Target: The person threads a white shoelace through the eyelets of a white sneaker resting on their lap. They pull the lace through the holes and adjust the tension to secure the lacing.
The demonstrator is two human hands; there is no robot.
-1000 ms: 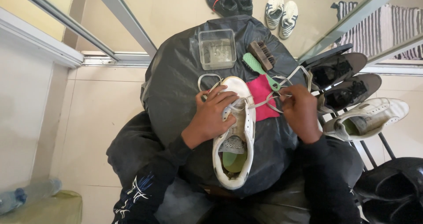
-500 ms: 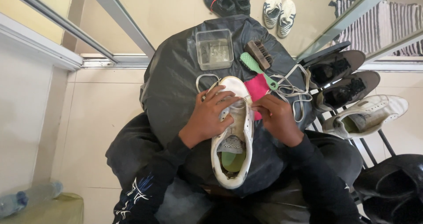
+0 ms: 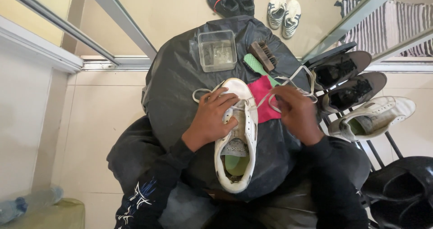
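A worn white sneaker lies toe-away on a black plastic sheet draped over my lap. My left hand presses on the sneaker's lace area and holds it down. My right hand is to the right of the shoe, pinching a white shoelace that runs from the eyelets and loops outward. A pink cloth lies under the lace, between shoe and right hand.
A clear plastic tub, a wooden brush and a green brush sit at the sheet's far edge. A shoe rack with several shoes stands on the right. More shoes lie on the floor beyond. A plastic bottle lies lower left.
My right hand moved in toward the shoe, then back out to the right, drawing the lace with it. The left hand stayed on the sneaker.
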